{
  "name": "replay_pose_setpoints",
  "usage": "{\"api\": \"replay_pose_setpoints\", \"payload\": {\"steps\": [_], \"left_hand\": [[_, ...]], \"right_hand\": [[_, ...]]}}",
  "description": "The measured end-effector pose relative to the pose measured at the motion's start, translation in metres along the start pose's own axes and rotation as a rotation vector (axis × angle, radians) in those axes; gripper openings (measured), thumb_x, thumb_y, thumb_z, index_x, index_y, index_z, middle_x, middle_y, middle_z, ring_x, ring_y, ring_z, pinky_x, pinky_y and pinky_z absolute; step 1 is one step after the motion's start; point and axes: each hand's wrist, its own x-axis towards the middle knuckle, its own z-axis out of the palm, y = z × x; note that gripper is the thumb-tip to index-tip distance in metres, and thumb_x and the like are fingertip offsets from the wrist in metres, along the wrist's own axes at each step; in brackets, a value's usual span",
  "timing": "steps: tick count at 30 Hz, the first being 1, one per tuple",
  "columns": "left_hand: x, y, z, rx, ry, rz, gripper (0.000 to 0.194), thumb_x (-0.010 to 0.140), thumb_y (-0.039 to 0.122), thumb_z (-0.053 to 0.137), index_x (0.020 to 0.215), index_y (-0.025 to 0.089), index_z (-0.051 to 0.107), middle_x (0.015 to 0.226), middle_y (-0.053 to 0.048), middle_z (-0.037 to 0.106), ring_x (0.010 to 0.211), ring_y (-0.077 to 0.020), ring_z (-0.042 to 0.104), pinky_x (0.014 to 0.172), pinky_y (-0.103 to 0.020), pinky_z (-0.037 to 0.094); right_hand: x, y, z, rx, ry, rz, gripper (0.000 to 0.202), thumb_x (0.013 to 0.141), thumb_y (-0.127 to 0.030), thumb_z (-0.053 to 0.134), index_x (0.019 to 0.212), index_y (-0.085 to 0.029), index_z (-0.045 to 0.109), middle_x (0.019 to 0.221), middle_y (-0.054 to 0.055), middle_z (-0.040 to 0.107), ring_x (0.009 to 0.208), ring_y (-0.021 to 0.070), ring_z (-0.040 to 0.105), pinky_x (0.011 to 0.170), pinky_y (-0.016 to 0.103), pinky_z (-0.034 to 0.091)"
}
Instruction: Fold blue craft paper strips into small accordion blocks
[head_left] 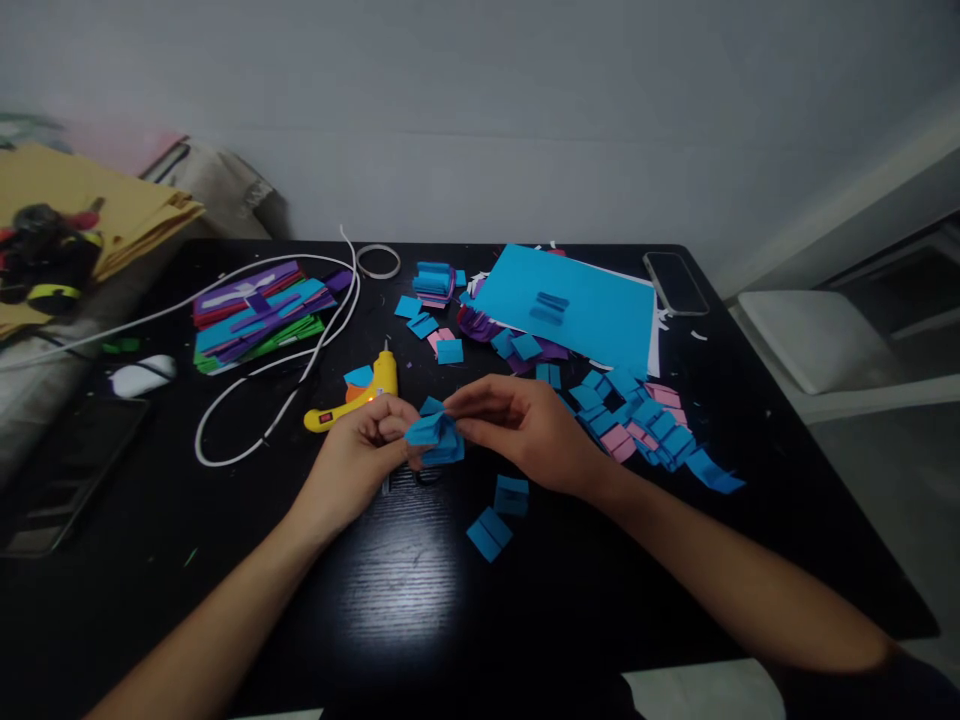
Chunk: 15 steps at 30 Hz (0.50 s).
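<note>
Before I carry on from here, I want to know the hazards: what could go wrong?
The yellow glue gun lies just beyond the left hand; if hot, its nozzle might burn a stray finger. The right forearm passes close to the pile of folded pieces and could scatter some. Pinching too hard might crumple the blue folded paper.

The cluttered yellow paper stack (124, 215) runs off the left edge — its dark-and-red items (49, 255) too blurred to name. Fingers partly hide the folded blue paper (435, 437).
</note>
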Motion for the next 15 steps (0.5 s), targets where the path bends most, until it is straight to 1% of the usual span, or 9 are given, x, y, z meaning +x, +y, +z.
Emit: {"api": "replay_pose_setpoints", "payload": {"steps": [5,7,11,13,15], "left_hand": [[-0.001,-0.001,-0.001,-0.006,-0.019,-0.015,0.026,0.074,0.028,0.09,0.084,0.016,0.07,0.06,0.002,0.071,0.056,-0.0117,0.062,0.062,-0.022,0.051],[-0.001,-0.001,-0.001,-0.015,-0.043,-0.009,0.024,0.075,0.028,0.09,0.081,0.016,0.07,0.061,0.001,0.071,0.057,-0.0116,0.062,0.061,-0.022,0.051],[-0.003,0.0,0.0,-0.04,-0.068,0.067,0.024,0.075,0.025,0.091,0.072,0.015,0.069,0.064,0.001,0.071,0.059,-0.01,0.063,0.059,-0.019,0.051],[-0.005,0.001,0.0,-0.07,-0.088,0.109,0.025,0.075,0.024,0.091,0.071,0.016,0.068,0.065,0.0,0.072,0.059,-0.0101,0.064,0.058,-0.018,0.052],[-0.008,0.002,0.0,-0.106,-0.141,0.131,0.023,0.076,0.025,0.091,0.074,0.016,0.069,0.065,-0.001,0.072,0.057,-0.0112,0.066,0.055,-0.019,0.053]], "right_hand": [[0.0,0.002,-0.001,0.107,-0.033,0.113,0.022,0.079,-0.023,0.086,0.101,-0.02,0.08,0.1,0.004,0.082,0.095,0.0186,0.079,0.09,0.034,0.064],[-0.001,-0.001,-0.001,0.146,-0.049,0.146,0.022,0.079,-0.025,0.087,0.099,-0.02,0.081,0.097,0.003,0.082,0.092,0.0177,0.079,0.087,0.032,0.065],[-0.003,-0.007,-0.004,0.157,-0.103,0.18,0.022,0.077,-0.026,0.089,0.098,-0.021,0.082,0.096,0.003,0.082,0.09,0.0164,0.078,0.088,0.032,0.064],[-0.003,-0.008,-0.005,0.161,-0.122,0.185,0.023,0.076,-0.027,0.09,0.096,-0.021,0.083,0.096,0.003,0.082,0.09,0.0171,0.078,0.088,0.033,0.064],[-0.003,-0.006,-0.006,0.196,-0.138,0.199,0.021,0.074,-0.027,0.091,0.093,-0.021,0.084,0.094,0.003,0.081,0.088,0.0171,0.078,0.085,0.032,0.065]]}}
